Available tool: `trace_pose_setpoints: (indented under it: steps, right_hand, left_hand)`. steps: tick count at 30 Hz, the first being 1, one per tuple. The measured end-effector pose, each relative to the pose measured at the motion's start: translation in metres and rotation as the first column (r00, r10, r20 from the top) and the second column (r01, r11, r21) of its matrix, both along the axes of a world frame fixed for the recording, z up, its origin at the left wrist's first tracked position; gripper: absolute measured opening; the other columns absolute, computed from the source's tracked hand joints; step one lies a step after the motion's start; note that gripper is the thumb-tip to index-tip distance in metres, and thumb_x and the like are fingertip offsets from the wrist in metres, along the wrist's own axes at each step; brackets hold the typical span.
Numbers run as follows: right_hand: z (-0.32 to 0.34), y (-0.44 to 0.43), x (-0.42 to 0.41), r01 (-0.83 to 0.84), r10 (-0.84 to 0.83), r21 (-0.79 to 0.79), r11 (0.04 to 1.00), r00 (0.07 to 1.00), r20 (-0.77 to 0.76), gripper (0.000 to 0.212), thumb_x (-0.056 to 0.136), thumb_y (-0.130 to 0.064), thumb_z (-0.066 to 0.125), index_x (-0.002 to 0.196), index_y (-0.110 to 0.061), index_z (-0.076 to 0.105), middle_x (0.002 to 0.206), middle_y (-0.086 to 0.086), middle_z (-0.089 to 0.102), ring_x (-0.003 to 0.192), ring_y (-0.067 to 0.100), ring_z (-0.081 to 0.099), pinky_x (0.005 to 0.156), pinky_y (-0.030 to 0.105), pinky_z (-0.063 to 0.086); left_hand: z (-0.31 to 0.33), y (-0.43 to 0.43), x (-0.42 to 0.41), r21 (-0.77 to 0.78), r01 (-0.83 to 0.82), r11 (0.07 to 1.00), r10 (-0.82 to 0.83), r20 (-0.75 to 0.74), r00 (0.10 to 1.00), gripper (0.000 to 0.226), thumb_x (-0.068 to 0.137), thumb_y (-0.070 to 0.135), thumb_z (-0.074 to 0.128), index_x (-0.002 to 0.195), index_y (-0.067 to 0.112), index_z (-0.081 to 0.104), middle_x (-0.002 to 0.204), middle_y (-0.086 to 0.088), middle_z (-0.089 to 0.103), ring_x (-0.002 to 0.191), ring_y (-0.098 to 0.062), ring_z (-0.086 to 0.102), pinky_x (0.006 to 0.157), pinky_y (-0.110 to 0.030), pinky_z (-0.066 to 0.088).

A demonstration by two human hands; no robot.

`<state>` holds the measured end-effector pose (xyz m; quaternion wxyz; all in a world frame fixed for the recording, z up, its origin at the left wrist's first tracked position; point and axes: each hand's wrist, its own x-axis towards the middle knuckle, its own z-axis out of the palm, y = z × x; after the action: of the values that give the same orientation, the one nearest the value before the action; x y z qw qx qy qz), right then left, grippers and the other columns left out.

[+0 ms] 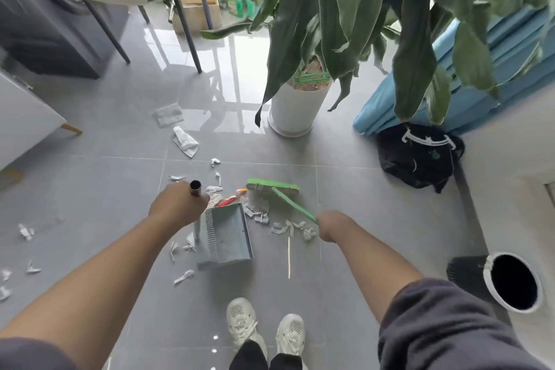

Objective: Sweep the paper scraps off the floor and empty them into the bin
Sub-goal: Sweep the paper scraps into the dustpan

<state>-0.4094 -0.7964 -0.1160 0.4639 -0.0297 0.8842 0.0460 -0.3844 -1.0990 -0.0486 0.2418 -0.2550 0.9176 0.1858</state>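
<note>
glossy grey tile floor (105, 183) is strewn with paper scraps (288, 227), thickest between the grey dustpan (228, 237) and the green broom (273, 186) head. the left hand (177, 203) is wrapped round the dustpan's upright handle; the right hand (332, 225) clasps the broom stick. the bin (510, 285) sits by the right wall, with a potted plant (295, 108) and blue curtain (480, 69) beyond. something orange lies by the pan, possibly a wrapper.

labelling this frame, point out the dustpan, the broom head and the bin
dustpan (228, 234): head view, flat grey pan floor
broom head (271, 185): head view, green top edge
bin (465, 275): head view, black ribbed side wall
</note>
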Motion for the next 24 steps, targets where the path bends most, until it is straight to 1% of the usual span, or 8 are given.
trace_pose_setpoints:
  steps: [2,4,6,10,15,19,22,24]
  right_hand:
    - [-0.008,-0.018,0.001,-0.016,0.016,-0.018,1.000,1.000,-0.009,0.039,0.089,-0.016,0.050,0.128,-0.016,0.057,0.124,0.007,0.060,0.114,0.028,0.059,0.087,0.034,0.048]
    - [-0.007,-0.034,0.002,-0.045,0.045,-0.017,0.999,0.999,0.007,0.041,0.091,-0.018,0.050,0.131,-0.017,0.054,0.129,0.005,0.057,0.118,0.027,0.056,0.089,0.034,0.046]
    - [-0.008,-0.043,0.005,-0.080,0.080,0.004,0.997,0.997,0.020,0.041,0.093,-0.017,0.049,0.135,-0.016,0.051,0.134,0.003,0.054,0.123,0.024,0.052,0.092,0.033,0.045]
    - [-0.002,-0.041,0.014,-0.206,0.206,0.074,0.976,0.978,0.000,0.043,0.094,-0.015,0.048,0.137,-0.015,0.049,0.136,0.002,0.051,0.128,0.023,0.049,0.097,0.034,0.043]
    - [0.016,-0.013,0.021,-0.303,0.301,0.158,0.940,0.953,0.040,0.040,0.096,-0.018,0.047,0.136,-0.018,0.050,0.137,0.001,0.052,0.126,0.022,0.051,0.094,0.034,0.045]
    - [0.035,0.016,0.026,-0.368,0.369,0.205,0.907,0.929,0.033,0.041,0.095,-0.017,0.047,0.135,-0.019,0.049,0.138,0.000,0.050,0.126,0.021,0.050,0.091,0.035,0.045]
    - [0.053,0.042,0.027,-0.360,0.356,0.239,0.902,0.932,0.064,0.042,0.092,-0.016,0.048,0.135,-0.018,0.049,0.135,0.000,0.050,0.123,0.022,0.052,0.089,0.035,0.046]
    - [0.061,0.064,0.028,-0.332,0.319,0.255,0.908,0.943,0.093,0.044,0.089,-0.015,0.047,0.132,-0.020,0.053,0.130,0.001,0.054,0.118,0.024,0.055,0.088,0.035,0.048]
  left_hand:
    - [0.000,-0.005,0.007,-0.022,-0.001,1.000,0.001,0.004,1.000,0.026,0.088,0.026,0.047,0.076,0.005,0.055,0.071,-0.007,0.057,0.060,-0.022,0.050,0.054,-0.026,0.035]
    - [0.000,-0.007,0.015,-0.049,0.014,0.999,-0.013,0.016,1.000,0.026,0.088,0.026,0.048,0.069,0.008,0.050,0.071,-0.009,0.057,0.063,-0.024,0.052,0.053,-0.026,0.035]
    - [0.000,-0.010,0.023,-0.065,0.005,0.998,-0.003,0.024,1.000,0.029,0.088,0.025,0.048,0.064,0.009,0.045,0.069,-0.010,0.056,0.062,-0.025,0.050,0.052,-0.027,0.033]
    - [0.000,-0.016,0.038,-0.077,-0.064,0.995,0.067,0.031,0.997,0.032,0.090,0.029,0.048,0.065,0.009,0.046,0.067,-0.009,0.054,0.064,-0.027,0.051,0.050,-0.028,0.032]
    - [0.001,-0.009,0.052,-0.046,-0.098,0.994,0.098,0.018,0.995,0.033,0.089,0.029,0.047,0.062,0.010,0.045,0.065,-0.009,0.055,0.062,-0.028,0.055,0.050,-0.027,0.033]
    - [0.004,0.006,0.063,-0.039,-0.093,0.995,0.094,0.016,0.995,0.033,0.088,0.029,0.047,0.061,0.010,0.044,0.065,-0.009,0.053,0.060,-0.026,0.051,0.049,-0.027,0.031]
    - [0.005,0.016,0.069,-0.024,-0.078,0.997,0.079,0.023,0.997,0.034,0.089,0.029,0.046,0.060,0.012,0.042,0.069,-0.009,0.052,0.063,-0.028,0.050,0.050,-0.028,0.030]
    - [0.006,0.025,0.071,-0.014,-0.060,0.998,0.061,0.024,0.998,0.033,0.088,0.030,0.046,0.060,0.013,0.042,0.071,-0.009,0.053,0.065,-0.029,0.051,0.051,-0.028,0.031]
